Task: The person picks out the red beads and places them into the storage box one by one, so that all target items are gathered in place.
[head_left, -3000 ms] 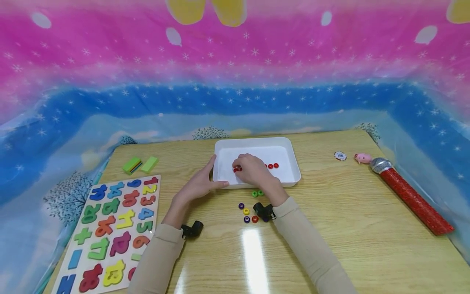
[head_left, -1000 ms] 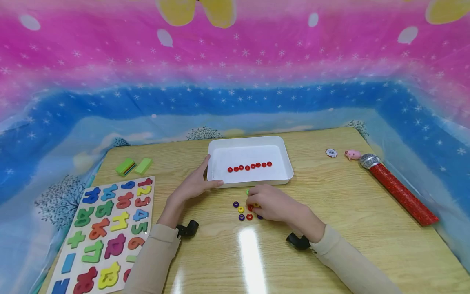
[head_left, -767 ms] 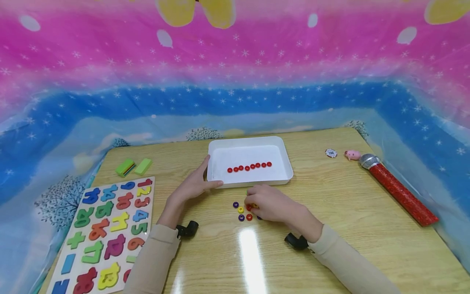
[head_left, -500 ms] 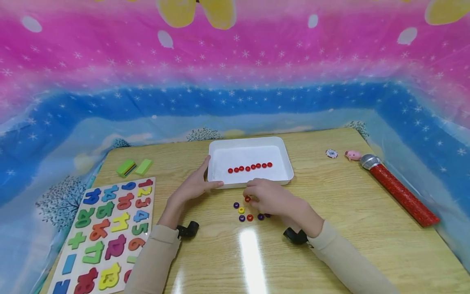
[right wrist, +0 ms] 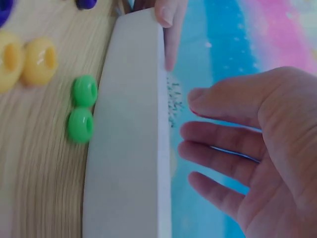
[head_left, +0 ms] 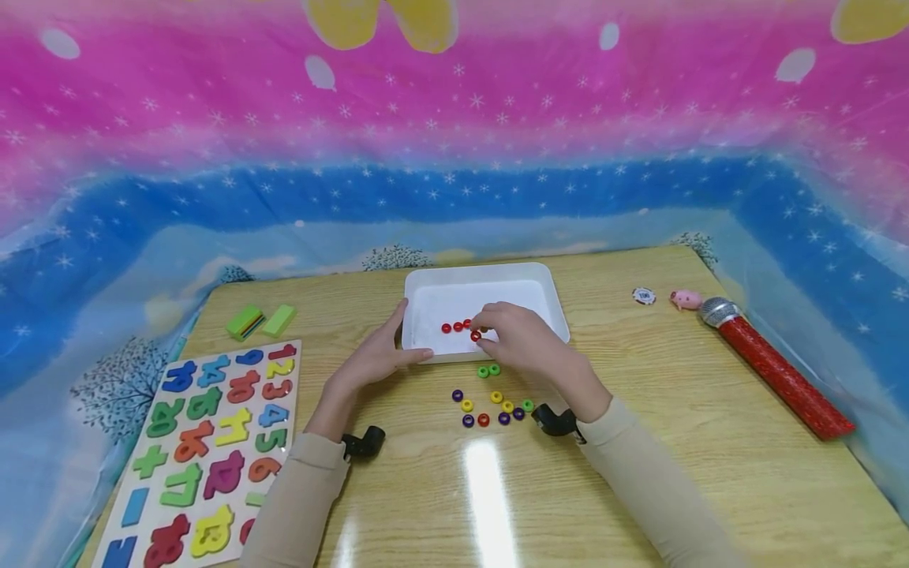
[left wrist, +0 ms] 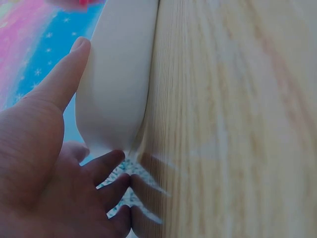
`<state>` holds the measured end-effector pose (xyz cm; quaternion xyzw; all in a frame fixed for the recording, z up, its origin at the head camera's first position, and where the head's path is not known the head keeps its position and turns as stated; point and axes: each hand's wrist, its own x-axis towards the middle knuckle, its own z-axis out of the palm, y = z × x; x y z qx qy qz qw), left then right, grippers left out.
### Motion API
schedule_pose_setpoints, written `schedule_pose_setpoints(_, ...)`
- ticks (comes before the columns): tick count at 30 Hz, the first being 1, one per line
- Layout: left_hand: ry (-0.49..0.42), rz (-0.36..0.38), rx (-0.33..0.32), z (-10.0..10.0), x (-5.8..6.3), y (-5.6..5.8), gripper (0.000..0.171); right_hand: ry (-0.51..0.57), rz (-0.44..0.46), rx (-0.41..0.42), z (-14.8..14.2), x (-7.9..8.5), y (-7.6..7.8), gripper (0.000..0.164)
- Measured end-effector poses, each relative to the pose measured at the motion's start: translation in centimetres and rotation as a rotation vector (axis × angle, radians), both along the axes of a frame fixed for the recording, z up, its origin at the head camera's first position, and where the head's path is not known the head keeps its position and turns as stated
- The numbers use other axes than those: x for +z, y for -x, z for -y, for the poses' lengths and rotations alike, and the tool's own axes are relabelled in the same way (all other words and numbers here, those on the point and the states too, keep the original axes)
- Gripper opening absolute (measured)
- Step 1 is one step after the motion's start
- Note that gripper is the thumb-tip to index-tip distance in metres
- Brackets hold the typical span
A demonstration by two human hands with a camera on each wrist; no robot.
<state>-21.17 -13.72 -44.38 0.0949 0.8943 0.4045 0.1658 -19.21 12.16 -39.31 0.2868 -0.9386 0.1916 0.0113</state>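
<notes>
My right hand (head_left: 521,335) is over the white tray (head_left: 490,276) and pinches a red ring-shaped bead (head_left: 476,336) between thumb and fingertips. Left of that bead, a short row of red beads (head_left: 446,328) lies on the tray floor; the rest of the row is hidden behind the right hand. At the tray's front left corner, my left hand (head_left: 372,355) rests with its thumb on the front wall and its fingers along the left side. In the left wrist view, its fingers (left wrist: 111,163) look spread and fairly straight against the tray wall (left wrist: 119,74).
Two green beads (right wrist: 80,125) lie just before the tray, with several purple, yellow (head_left: 496,397), red and green beads nearer. A number puzzle board (head_left: 220,450) and green blocks (head_left: 278,321) lie left. At right are a poker chip (head_left: 644,296), pink pig (head_left: 686,299) and red microphone (head_left: 781,367).
My right hand has gone from the loose beads on the table up over the tray, carrying a red bead. Green and yellow beads it covered now show. The left hand keeps its place.
</notes>
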Motion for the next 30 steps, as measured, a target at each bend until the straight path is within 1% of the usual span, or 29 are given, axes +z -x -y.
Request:
schedule_pose_setpoints(3,-0.008,-0.001,0.005,0.2,0.1,-0.1,0.103,0.005,-0.005,-0.02,1.4,-0.4,1.2,0.018)
schedule_pose_setpoints(6,-0.019,-0.011,-0.004,0.3,0.3,-0.2,0.103,0.015,-0.004,-0.033,2.7,-0.9,2.4,0.017)
schedule_pose_setpoints(9,-0.031,-0.021,-0.007,0.4,0.4,-0.1,0.103,0.033,0.001,-0.046,3.8,-1.4,3.3,0.015)
schedule_pose_setpoints(12,-0.026,-0.031,-0.007,0.4,0.4,-0.1,0.103,0.02,0.003,-0.051,4.7,-2.0,4.0,0.013)
schedule_pose_setpoints(16,-0.009,-0.036,-0.004,0.4,0.1,0.1,0.103,-0.008,-0.002,-0.055,5.5,-2.8,4.5,0.012)
schedule_pose_setpoints(21,-0.02,-0.032,-0.01,0.3,-0.1,0.1,0.102,-0.009,0.002,-0.071,6.2,-3.5,4.9,0.013)
schedule_pose_setpoints(27,-0.036,-0.036,-0.02,0.2,-0.2,0.1,0.101,0.001,0.038,-0.088,6.9,-4.0,5.3,0.016)
schedule_pose_setpoints(30,-0.031,-0.038,-0.024,0.3,-0.1,0.0,0.101,0.002,0.046,-0.098,7.0,-4.1,5.5,0.016)
